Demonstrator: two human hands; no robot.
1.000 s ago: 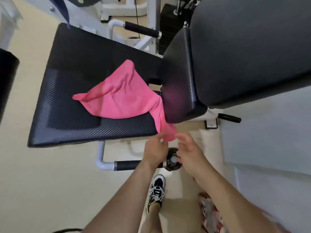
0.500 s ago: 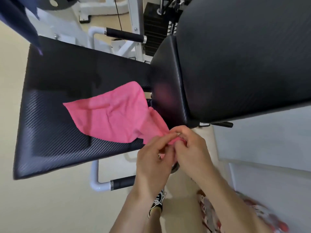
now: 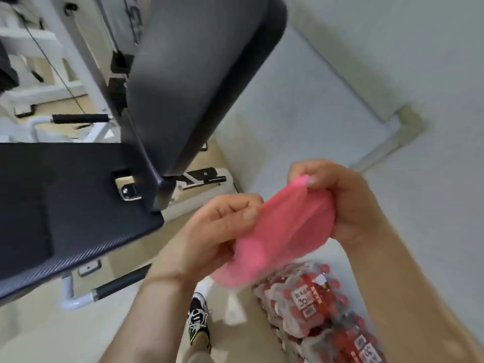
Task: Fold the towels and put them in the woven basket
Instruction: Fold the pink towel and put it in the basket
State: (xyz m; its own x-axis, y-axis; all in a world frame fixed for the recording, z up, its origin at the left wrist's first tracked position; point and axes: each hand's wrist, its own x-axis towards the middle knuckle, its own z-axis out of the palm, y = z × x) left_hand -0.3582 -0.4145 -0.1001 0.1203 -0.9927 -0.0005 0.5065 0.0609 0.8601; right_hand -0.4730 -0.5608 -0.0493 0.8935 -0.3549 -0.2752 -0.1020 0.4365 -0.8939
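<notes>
A pink towel (image 3: 277, 231) hangs bunched in the air between my two hands, off the bench. My left hand (image 3: 220, 226) grips its left edge with curled fingers. My right hand (image 3: 340, 200) pinches the upper right part, a pink corner poking out by the thumb. The towel's lower end droops towards the floor. No woven basket is in view.
The black padded bench seat (image 3: 65, 205) lies at left, its upright backrest (image 3: 199, 74) behind it. A black handle bar (image 3: 117, 284) sticks out below the seat. Shrink-wrapped packs of red-capped bottles (image 3: 314, 297) lie on the floor under my hands. My shoe (image 3: 197, 318) is at bottom centre.
The towel has been pulled off the bench seat and gathered up between both hands. The view has swung to the right, towards the wall and the bottle packs.
</notes>
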